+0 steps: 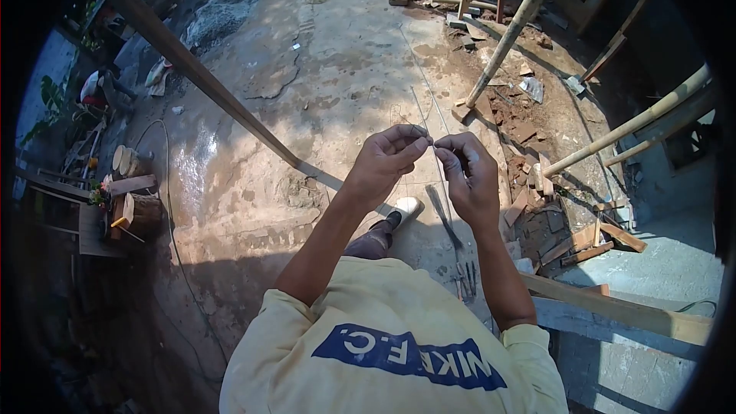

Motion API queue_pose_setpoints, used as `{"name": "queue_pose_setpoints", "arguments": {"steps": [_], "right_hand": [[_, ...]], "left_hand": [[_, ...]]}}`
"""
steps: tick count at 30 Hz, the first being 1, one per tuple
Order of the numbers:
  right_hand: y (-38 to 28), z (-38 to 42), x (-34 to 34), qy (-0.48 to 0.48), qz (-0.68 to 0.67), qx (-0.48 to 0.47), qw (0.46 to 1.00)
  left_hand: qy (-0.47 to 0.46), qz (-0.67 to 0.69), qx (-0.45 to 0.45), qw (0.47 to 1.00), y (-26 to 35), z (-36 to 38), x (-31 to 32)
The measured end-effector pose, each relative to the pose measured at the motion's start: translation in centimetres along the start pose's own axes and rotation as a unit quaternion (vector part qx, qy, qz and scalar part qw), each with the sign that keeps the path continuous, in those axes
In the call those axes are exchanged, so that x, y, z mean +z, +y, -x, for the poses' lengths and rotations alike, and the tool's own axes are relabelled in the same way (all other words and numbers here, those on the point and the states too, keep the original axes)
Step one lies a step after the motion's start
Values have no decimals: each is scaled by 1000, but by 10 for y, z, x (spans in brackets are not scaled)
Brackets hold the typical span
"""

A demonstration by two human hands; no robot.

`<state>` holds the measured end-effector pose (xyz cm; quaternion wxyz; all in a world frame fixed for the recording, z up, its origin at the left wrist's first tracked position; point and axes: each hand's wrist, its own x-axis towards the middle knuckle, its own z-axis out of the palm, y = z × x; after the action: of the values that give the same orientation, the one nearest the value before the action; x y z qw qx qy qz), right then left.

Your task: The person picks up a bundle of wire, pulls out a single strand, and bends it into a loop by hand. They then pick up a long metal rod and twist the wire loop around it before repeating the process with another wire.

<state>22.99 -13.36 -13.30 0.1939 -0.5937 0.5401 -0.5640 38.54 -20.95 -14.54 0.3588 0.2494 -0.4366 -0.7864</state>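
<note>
My left hand (386, 166) and my right hand (469, 176) are raised in front of my chest, their fingertips meeting. Both are closed in a pinch around a thin wire (429, 139), of which only a little shows between the fingers. Beneath them, long thin rods (424, 80) lie on the concrete ground. A dark bundle of wire (445, 218) rests on the ground below my right hand, with several hand tools (466, 280) close by it.
A wooden post (207, 80) slants down at the left, and bamboo poles (517, 31) lean at the right. Broken bricks and wood scraps (586, 245) lie at the right. Cut logs (142, 215) and a hose (170, 207) are at the left. A bent-over person (97, 88) is farther off.
</note>
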Motion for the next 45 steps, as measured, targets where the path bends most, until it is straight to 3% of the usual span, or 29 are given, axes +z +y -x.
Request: {"name": "queue_pose_setpoints", "arguments": {"steps": [2, 8, 15, 18, 21, 23, 30, 32, 45], "right_hand": [[-9, 2, 1, 23, 71, -34, 997], [1, 10, 9, 42, 48, -37, 997], [13, 14, 7, 53, 35, -70, 996], [14, 17, 5, 50, 14, -56, 997], [11, 21, 4, 40, -15, 27, 999], [20, 22, 7, 63, -26, -40, 997], [23, 23, 4, 80, -32, -44, 995], [28, 24, 5, 100, -33, -102, 989], [22, 25, -13, 55, -84, -28, 995]], "left_hand": [[0, -28, 14, 1000, -1, 1, 1], [52, -29, 39, 997, -2, 6, 14], [19, -33, 46, 998, -9, 2, 14], [1, -49, 52, 997, -7, 3, 15], [-2, -67, 48, 997, -5, 5, 20], [0, -70, 45, 997, -5, 7, 24], [16, -93, 49, 994, -4, 11, 35], [19, -92, 46, 994, -5, 11, 38], [-4, -116, 50, 992, -9, 7, 40]]}}
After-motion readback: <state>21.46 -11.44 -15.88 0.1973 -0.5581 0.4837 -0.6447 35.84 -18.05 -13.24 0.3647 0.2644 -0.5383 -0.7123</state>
